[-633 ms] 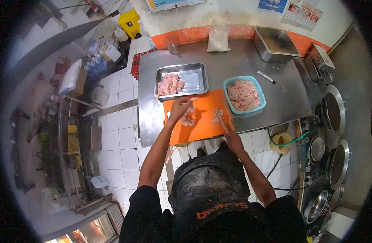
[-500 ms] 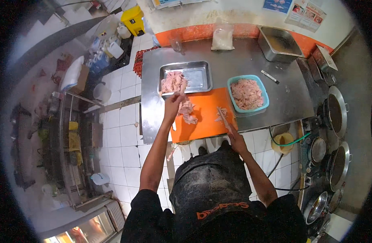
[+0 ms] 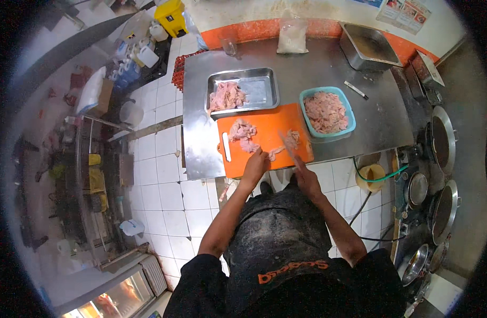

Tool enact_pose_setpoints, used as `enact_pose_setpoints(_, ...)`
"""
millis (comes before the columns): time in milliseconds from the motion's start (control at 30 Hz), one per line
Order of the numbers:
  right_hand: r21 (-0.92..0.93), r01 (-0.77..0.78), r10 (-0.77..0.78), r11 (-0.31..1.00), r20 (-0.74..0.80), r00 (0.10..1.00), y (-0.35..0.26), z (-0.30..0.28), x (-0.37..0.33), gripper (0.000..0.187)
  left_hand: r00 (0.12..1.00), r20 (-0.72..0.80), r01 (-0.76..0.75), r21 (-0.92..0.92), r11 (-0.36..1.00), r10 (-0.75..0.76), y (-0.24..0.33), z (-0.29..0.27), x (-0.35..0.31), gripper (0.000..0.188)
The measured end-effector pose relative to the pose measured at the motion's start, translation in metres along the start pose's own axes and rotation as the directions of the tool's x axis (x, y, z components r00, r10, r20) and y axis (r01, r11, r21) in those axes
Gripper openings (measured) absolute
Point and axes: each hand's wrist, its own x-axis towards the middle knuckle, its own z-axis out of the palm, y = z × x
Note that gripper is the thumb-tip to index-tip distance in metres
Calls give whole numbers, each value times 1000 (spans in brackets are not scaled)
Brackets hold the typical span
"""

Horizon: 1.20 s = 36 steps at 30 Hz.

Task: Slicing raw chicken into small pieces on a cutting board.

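An orange cutting board lies at the table's front edge. Over its right half my right hand grips a knife, with the blade pointing away from me. My left hand is closed at the board's front edge, fingers pinched on the end of a strip of raw chicken skin. Small cut pieces lie just right of the blade. Farther left on the board sits a heap of pale pink raw chicken skin, beside a white-handled tool.
Behind the board, a steel tray holds more raw skin on its left side. A light blue tub of cut pieces stands to the right. Farther back are a marker, a bag of white powder and a deep steel pan.
My left hand has moved from the heap near the tray toward me and right, to a strip beside the knife. The knife stays over the board's right half, now angled differently.
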Motion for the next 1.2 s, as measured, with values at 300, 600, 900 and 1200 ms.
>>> enact_pose_setpoints(300,-234,104,-97,967,39,995,13,10,-13,50,984,-180,33,186,982,1,-8,-27,-29,14)
enact_pose_setpoints(600,-296,123,-94,947,111,989,-13,30,-14,50,928,-338,-103,174,979,157,23,-11,-11,18)
enact_pose_setpoints(900,-351,-27,62,936,88,994,41,51,-27,55,994,-28,-97,256,962,108,0,11,17,13)
enact_pose_setpoints(1200,-393,56,-34,918,63,997,-57,32,5,60,996,-57,-63,187,980,75,13,15,17,9)
